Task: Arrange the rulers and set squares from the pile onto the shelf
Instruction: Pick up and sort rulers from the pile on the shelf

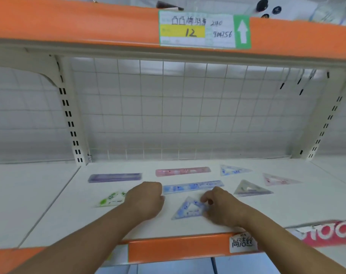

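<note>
Grips the blue set square at its 3 o'clock corner with the right hand, fingers clamped on the edge, the piece on or just over the shelf near the front lip, at 6 o'clock of the blue ruler. To finish well: press flat, slide rather than lift, turn the long side parallel to the blue ruler, leave even gaps to the green set square at 9 o'clock and the purple set square at 2 o'clock, then release straight up without dragging the corner. Keep the left hand, at 9 o'clock of the piece, clear of the neighbours. No telling of any hold inside the left fingers, curled under and turned away. Hidden as well: the pile, nowhere in view; the right edge of the green set square, behind the left hand; every printed scale, blurred past reading. Cut off at 4 o'clock: a red strip, unidentifiable.
</note>
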Tool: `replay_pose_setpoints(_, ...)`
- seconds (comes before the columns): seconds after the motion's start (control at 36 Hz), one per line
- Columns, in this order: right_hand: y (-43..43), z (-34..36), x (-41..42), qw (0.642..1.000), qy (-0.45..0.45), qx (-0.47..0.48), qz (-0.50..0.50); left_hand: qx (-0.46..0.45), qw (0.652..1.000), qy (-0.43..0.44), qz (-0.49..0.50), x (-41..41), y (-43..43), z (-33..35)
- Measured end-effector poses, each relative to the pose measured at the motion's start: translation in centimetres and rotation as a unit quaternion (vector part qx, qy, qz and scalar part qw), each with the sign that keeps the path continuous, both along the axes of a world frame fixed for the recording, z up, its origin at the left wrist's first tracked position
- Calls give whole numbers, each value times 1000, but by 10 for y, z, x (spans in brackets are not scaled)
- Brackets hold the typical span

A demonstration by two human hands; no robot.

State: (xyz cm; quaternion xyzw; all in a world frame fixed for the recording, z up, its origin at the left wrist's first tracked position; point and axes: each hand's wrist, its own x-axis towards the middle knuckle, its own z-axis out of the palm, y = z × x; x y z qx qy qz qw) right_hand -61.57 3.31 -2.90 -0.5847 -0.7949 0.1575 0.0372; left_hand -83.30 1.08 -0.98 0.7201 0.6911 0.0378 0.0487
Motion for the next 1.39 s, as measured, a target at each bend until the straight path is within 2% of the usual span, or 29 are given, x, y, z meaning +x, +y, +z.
replay_pose_setpoints(0.39,1,2,2,1000,-10,0,16,16,1000,12,-4,2,3,2)
replay_pose_setpoints(0.58,-3,13,-9,995,46,86,33,20,1000,5,19,5,-10,0)
replay_pose_setpoints(0.78,-22,18,-36,981,-16,169,95,18,997,0,69,-1,-38,0)
replay_pose_setpoints(1.11,-57,25,-102,950,-40,215,225,17,984,4,178,-44,-103,12)
replay_pose_setpoints(1.39,-106,36,-216,931,-37,226,285,36,972,-3,230,-139,-175,24)
